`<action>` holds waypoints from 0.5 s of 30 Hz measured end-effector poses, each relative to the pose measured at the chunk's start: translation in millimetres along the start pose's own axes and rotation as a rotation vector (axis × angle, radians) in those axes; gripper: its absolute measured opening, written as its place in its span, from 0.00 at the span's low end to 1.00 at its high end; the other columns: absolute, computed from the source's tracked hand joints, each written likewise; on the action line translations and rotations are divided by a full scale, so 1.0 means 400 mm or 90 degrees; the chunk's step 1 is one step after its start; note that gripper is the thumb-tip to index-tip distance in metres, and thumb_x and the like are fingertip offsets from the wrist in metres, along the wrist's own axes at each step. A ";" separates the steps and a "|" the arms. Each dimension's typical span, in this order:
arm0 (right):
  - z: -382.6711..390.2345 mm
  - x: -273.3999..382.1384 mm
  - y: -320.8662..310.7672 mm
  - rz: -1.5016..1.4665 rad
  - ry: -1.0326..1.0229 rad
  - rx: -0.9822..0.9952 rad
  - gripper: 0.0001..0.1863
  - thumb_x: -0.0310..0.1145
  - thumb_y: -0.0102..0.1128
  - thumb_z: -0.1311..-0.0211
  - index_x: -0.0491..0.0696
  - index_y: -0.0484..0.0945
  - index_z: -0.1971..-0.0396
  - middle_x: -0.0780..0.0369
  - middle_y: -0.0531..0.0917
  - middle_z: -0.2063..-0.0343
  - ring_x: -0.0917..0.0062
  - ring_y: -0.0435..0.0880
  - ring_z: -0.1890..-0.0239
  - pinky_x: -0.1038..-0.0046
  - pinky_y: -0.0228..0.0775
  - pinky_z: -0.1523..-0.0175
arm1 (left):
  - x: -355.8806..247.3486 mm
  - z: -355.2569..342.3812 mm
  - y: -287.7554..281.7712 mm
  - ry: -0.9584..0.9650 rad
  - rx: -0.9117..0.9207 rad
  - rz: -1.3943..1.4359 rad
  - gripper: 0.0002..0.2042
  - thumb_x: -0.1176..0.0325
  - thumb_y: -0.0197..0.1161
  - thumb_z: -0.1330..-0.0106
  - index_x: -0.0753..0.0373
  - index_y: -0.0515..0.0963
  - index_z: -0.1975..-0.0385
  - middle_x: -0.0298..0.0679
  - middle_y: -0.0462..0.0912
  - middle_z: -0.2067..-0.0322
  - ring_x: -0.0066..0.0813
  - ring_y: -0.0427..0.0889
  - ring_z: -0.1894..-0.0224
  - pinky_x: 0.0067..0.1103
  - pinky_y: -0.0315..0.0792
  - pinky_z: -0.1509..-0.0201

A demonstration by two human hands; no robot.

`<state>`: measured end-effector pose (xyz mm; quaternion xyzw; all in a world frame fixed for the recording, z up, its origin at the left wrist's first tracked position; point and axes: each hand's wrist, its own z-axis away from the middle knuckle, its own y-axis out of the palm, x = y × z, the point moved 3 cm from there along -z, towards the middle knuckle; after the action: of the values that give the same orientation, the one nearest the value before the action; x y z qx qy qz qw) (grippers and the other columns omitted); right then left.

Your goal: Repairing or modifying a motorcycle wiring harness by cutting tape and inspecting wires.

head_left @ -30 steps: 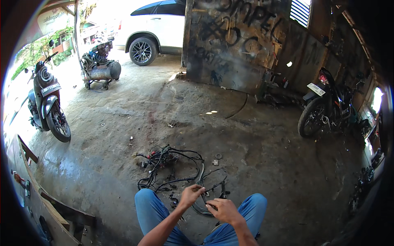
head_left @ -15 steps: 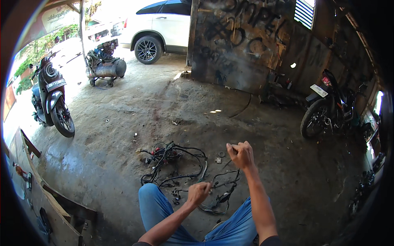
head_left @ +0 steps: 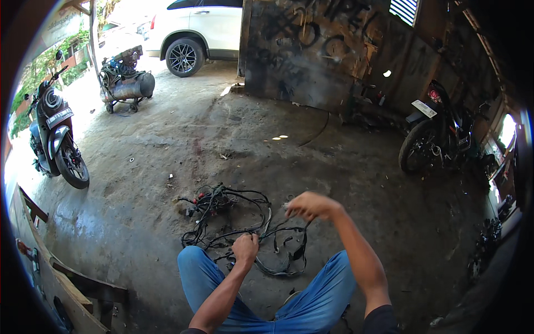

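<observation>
A tangled black wiring harness (head_left: 219, 197) with red connectors lies on the floor in front of my knees. Its looser right-hand loops (head_left: 303, 250) spread toward my right leg. My left hand (head_left: 245, 247) is closed at the near edge of the tangle, over my left knee, with a black cable running out from its thumb side. Farther off and to the right, my right hand (head_left: 312, 205) hangs over the loops, knuckles up and fingers curled down. It is slightly blurred, and what lies in its fingers is hidden.
A wooden bench (head_left: 61, 267) stands close on my left. A scooter (head_left: 58, 131) and an air compressor (head_left: 128, 86) are at the far left, near a white car (head_left: 194, 33). At right a motorcycle (head_left: 439, 128) leans by the dark wall (head_left: 300, 55).
My left hand has moved left and slightly farther out, to the harness's near edge. My right hand has turned knuckles up and swung left over the loops. The whole view has shifted a little.
</observation>
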<state>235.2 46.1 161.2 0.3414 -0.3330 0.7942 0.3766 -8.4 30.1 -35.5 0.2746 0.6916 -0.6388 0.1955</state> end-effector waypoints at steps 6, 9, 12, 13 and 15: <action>0.058 0.027 0.431 0.136 -0.322 0.101 0.22 0.45 0.57 0.27 0.43 0.79 0.44 0.51 0.86 0.53 0.63 0.85 0.51 0.65 0.75 0.46 | 0.008 -0.013 -0.067 -0.200 -0.013 0.400 0.35 0.43 0.46 0.21 0.66 0.84 0.81 0.41 0.83 0.81 0.28 0.80 0.77 0.29 0.70 0.67; 0.042 -0.088 0.562 0.112 -0.368 0.004 0.23 0.47 0.56 0.26 0.47 0.78 0.42 0.52 0.85 0.50 0.64 0.84 0.48 0.65 0.74 0.42 | -0.015 -0.016 -0.082 -0.267 -0.102 0.546 0.35 0.42 0.47 0.22 0.66 0.80 0.83 0.37 0.79 0.84 0.24 0.72 0.79 0.30 0.66 0.69; -0.004 -0.316 0.617 0.147 -0.163 -0.120 0.18 0.45 0.57 0.28 0.46 0.80 0.51 0.47 0.85 0.59 0.53 0.84 0.52 0.60 0.76 0.48 | 0.022 -0.056 -0.134 -0.247 -0.235 0.585 0.35 0.40 0.45 0.22 0.65 0.79 0.81 0.35 0.75 0.85 0.25 0.69 0.79 0.33 0.61 0.70; 0.001 -0.357 0.608 0.168 -0.059 -0.218 0.16 0.43 0.57 0.28 0.45 0.81 0.54 0.46 0.85 0.61 0.50 0.83 0.55 0.58 0.76 0.50 | 0.020 -0.060 -0.169 -0.209 -0.303 0.613 0.35 0.39 0.44 0.22 0.65 0.78 0.80 0.36 0.75 0.85 0.26 0.68 0.79 0.34 0.61 0.70; 0.014 -0.371 0.585 0.228 -0.071 -0.264 0.15 0.42 0.56 0.29 0.45 0.80 0.57 0.47 0.84 0.64 0.49 0.82 0.56 0.55 0.76 0.51 | 0.067 -0.072 -0.158 -0.220 -0.276 0.599 0.35 0.37 0.43 0.22 0.63 0.77 0.79 0.35 0.76 0.84 0.24 0.68 0.79 0.28 0.61 0.71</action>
<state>115.3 -129.1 -16.9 0.2364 -0.5637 0.7429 0.2731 -66.7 60.0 0.0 0.3988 0.5679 -0.3611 0.6229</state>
